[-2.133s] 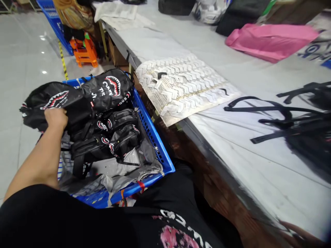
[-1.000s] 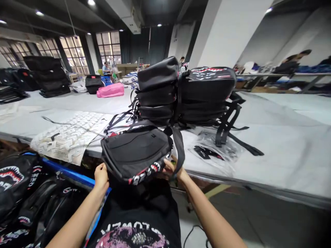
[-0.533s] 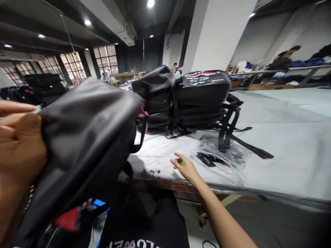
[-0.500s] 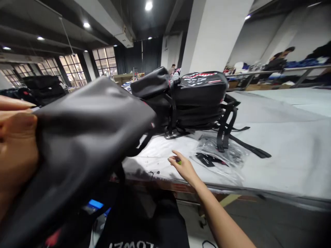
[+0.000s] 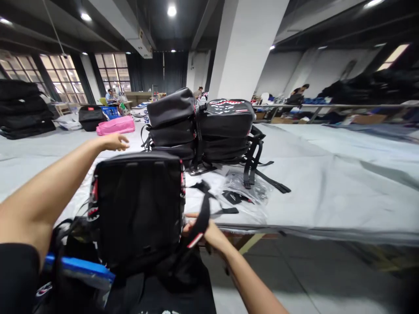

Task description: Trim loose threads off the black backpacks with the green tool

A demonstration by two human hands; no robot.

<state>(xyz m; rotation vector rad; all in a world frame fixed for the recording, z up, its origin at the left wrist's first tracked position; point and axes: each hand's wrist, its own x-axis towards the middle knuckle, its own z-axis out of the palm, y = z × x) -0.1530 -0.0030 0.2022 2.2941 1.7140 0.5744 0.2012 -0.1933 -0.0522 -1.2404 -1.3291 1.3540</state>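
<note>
A black backpack (image 5: 139, 209) with red and white patterned sides stands upright in front of me at the table's edge, its straps hanging to the right. My right hand (image 5: 199, 226) is closed on the backpack's lower right side, partly hidden by a strap. My left hand (image 5: 116, 141) is held above and behind the backpack's top left, fingers apart and holding nothing. Behind it, stacked black backpacks (image 5: 173, 126) lie on the white-covered table (image 5: 310, 187), beside another stack topped by a bag with a shark-mouth print (image 5: 229, 107).
A clear plastic bag with black tags (image 5: 245, 192) lies right of the backpack. A pink bag (image 5: 116, 125) and more black bags (image 5: 24, 109) are at the left. A blue item (image 5: 78, 266) is below. People work far off.
My left hand has let go of the dark bag and moved right, above the backpack. My right hand has moved down and left onto the backpack's side. The view has turned right.
</note>
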